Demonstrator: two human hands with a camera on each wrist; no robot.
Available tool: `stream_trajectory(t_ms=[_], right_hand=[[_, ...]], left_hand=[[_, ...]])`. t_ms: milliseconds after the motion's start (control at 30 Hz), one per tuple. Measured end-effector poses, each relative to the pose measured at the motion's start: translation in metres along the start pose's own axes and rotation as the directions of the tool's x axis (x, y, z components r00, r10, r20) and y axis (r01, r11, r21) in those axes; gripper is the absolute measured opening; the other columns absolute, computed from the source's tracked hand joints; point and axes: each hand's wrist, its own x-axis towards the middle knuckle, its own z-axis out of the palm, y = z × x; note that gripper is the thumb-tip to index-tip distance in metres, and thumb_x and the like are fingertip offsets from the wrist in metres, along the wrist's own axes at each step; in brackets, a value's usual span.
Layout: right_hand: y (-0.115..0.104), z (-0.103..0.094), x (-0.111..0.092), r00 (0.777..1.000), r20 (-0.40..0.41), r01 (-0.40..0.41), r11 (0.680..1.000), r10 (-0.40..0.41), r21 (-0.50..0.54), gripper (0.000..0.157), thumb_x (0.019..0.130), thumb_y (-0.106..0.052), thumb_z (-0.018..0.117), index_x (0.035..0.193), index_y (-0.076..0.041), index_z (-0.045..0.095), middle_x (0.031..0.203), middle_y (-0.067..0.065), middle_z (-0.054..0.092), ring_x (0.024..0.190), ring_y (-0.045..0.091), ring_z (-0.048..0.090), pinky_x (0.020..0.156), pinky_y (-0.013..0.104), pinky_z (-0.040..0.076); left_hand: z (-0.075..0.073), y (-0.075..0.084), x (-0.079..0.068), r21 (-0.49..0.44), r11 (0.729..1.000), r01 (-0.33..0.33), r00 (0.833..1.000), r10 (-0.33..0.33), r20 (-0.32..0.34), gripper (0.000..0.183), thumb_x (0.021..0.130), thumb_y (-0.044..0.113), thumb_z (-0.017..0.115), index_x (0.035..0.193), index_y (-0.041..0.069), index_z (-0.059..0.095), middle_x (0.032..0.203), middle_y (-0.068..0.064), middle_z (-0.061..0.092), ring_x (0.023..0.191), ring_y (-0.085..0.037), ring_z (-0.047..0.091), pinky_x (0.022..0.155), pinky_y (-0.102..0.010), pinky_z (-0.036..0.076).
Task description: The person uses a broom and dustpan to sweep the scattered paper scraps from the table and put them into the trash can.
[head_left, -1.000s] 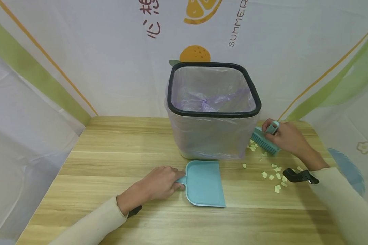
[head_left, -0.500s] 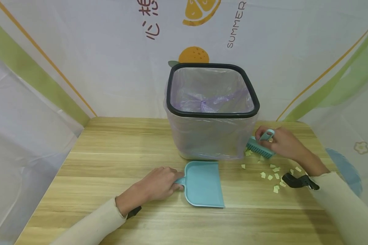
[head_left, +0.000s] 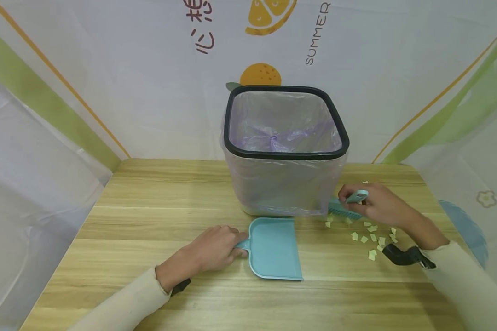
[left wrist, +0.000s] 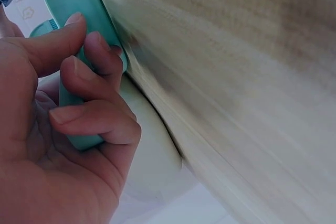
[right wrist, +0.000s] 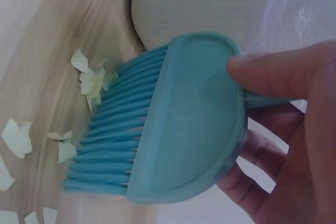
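Observation:
My left hand (head_left: 215,248) grips the short handle of a light-blue dustpan (head_left: 275,248), which lies on the wooden table with its straight lip facing right. In the left wrist view the fingers (left wrist: 94,119) curl round that handle. My right hand (head_left: 377,204) holds a small teal hand brush (right wrist: 189,119) by its handle, thumb pressed at the top of the brush head. The bristles (right wrist: 113,135) meet the tabletop behind a small pile of pale yellow paper scraps (right wrist: 93,80). More scraps (head_left: 372,236) lie scattered between the brush and the right sleeve.
A bin (head_left: 283,184) with a black rim and a clear liner bag stands at the back middle, right behind the dustpan. The wooden table (head_left: 157,197) ends at a printed white cloth (head_left: 161,92) at the back and sides. One scrap (head_left: 365,182) lies behind the right hand.
The brush has swept toward me and slightly left along the bin's right side, pushing scraps ahead of it. The left hand and dustpan have stayed in place.

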Motion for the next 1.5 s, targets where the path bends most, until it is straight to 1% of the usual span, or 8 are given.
stream_trajectory(t_ms=[167, 333, 567, 833, 1033, 1200, 1367, 1500], right_hand=[[-0.005, 0.005, -0.002, 0.997, 0.005, 0.079, 0.996, -0.08, 0.036, 0.035, 0.092, 0.008, 0.079, 0.102, -0.024, 0.07, 0.093, -0.017, 0.066, 0.072, -0.001, 0.051, 0.06, 0.027, 0.046], [-0.014, 0.009, -0.005, 0.994, 0.019, 0.104, 0.993, -0.105, 0.055, 0.034, 0.091, 0.007, 0.081, 0.103, -0.023, 0.071, 0.098, -0.019, 0.066, 0.079, 0.0, 0.055, 0.065, 0.028, 0.049], [-0.028, 0.014, -0.008, 0.987, 0.047, 0.145, 0.983, -0.151, 0.111, 0.036, 0.09, 0.007, 0.084, 0.105, -0.023, 0.071, 0.101, -0.013, 0.069, 0.086, 0.002, 0.058, 0.07, 0.028, 0.052], [-0.036, 0.017, -0.009, 0.975, 0.032, 0.217, 0.969, -0.222, 0.117, 0.04, 0.086, 0.01, 0.086, 0.106, -0.022, 0.073, 0.102, -0.011, 0.071, 0.087, 0.004, 0.062, 0.073, 0.022, 0.051], [-0.044, 0.009, -0.015, 0.985, 0.001, 0.172, 0.982, -0.173, 0.084, 0.039, 0.088, 0.01, 0.084, 0.106, -0.022, 0.073, 0.099, -0.012, 0.07, 0.082, 0.002, 0.059, 0.066, 0.025, 0.052], [-0.045, 0.001, -0.022, 0.994, -0.028, 0.107, 0.994, -0.106, 0.032, 0.036, 0.091, 0.009, 0.077, 0.102, -0.024, 0.07, 0.089, -0.017, 0.065, 0.067, -0.003, 0.052, 0.054, 0.023, 0.047], [-0.041, -0.001, -0.03, 0.989, -0.118, 0.079, 0.995, -0.086, -0.067, 0.036, 0.084, 0.006, 0.074, 0.096, -0.027, 0.063, 0.075, -0.025, 0.052, 0.056, -0.009, 0.039, 0.048, 0.016, 0.034], [-0.039, 0.001, -0.036, 0.983, -0.174, 0.025, 0.99, -0.049, -0.136, 0.034, 0.079, 0.002, 0.075, 0.092, -0.026, 0.061, 0.071, -0.023, 0.052, 0.055, -0.012, 0.036, 0.045, 0.016, 0.032]], left_hand=[[0.0, 0.0, 0.0, -0.009, 1.0, 0.003, 1.0, -0.003, 0.001, 0.017, 0.105, 0.025, 0.076, 0.097, 0.014, 0.066, 0.079, 0.008, 0.055, 0.072, -0.007, 0.048, 0.065, -0.029, 0.047], [0.0, 0.0, 0.0, -0.011, 1.0, 0.001, 1.0, -0.001, 0.0, 0.017, 0.105, 0.025, 0.076, 0.097, 0.014, 0.066, 0.079, 0.008, 0.055, 0.071, -0.007, 0.048, 0.064, -0.029, 0.046], [0.0, 0.0, 0.0, -0.008, 1.0, 0.007, 1.0, -0.007, 0.007, 0.017, 0.105, 0.025, 0.076, 0.097, 0.014, 0.066, 0.078, 0.008, 0.054, 0.071, -0.007, 0.047, 0.064, -0.028, 0.046], [0.0, 0.0, 0.0, -0.004, 1.0, 0.002, 1.0, -0.002, 0.01, 0.019, 0.105, 0.025, 0.076, 0.096, 0.014, 0.064, 0.077, 0.008, 0.052, 0.07, -0.007, 0.046, 0.063, -0.028, 0.045], [0.001, -0.001, 0.001, 0.005, 1.0, -0.002, 1.0, 0.002, 0.01, 0.019, 0.105, 0.026, 0.076, 0.096, 0.014, 0.064, 0.077, 0.008, 0.052, 0.07, -0.007, 0.046, 0.063, -0.029, 0.045], [0.002, -0.002, 0.001, 0.01, 1.0, 0.002, 1.0, -0.002, 0.016, 0.018, 0.105, 0.026, 0.077, 0.098, 0.014, 0.065, 0.078, 0.008, 0.052, 0.071, -0.008, 0.046, 0.063, -0.029, 0.045], [0.001, -0.002, 0.0, 0.002, 1.0, 0.002, 1.0, -0.002, 0.015, 0.018, 0.105, 0.025, 0.076, 0.098, 0.013, 0.065, 0.078, 0.007, 0.052, 0.071, -0.008, 0.046, 0.064, -0.029, 0.045], [0.001, -0.002, 0.0, -0.001, 1.0, 0.008, 1.0, -0.008, 0.014, 0.018, 0.105, 0.025, 0.077, 0.097, 0.014, 0.065, 0.078, 0.007, 0.052, 0.071, -0.008, 0.047, 0.063, -0.03, 0.045]])
